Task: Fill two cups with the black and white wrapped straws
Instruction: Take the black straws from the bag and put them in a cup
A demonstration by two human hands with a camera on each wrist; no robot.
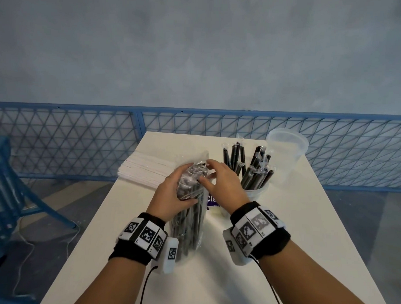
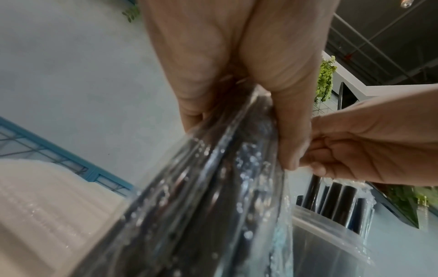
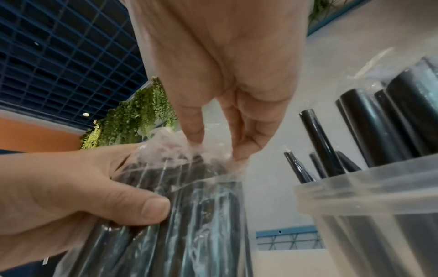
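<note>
A clear plastic bag of black straws (image 1: 189,222) stands upright on the white table (image 1: 282,257). My left hand (image 1: 175,194) grips its upper part from the left, thumb across the front. My right hand (image 1: 216,177) is over the bag's top, thumb and fingers pinching the crinkled plastic there. In the right wrist view the right hand (image 3: 220,148) pinches at the top of the bag (image 3: 189,215) while the left hand (image 3: 83,187) clasps it. A clear cup (image 1: 257,192) to the right holds several wrapped black straws (image 1: 251,167). An empty clear cup (image 1: 286,150) stands behind it.
A flat white stack (image 1: 146,170) of long thin wrapped pieces lies at the table's back left. A purple label (image 1: 212,200) shows behind the bag. Blue mesh fencing (image 1: 82,136) runs behind the table, and a blue chair (image 1: 7,190) stands at the left.
</note>
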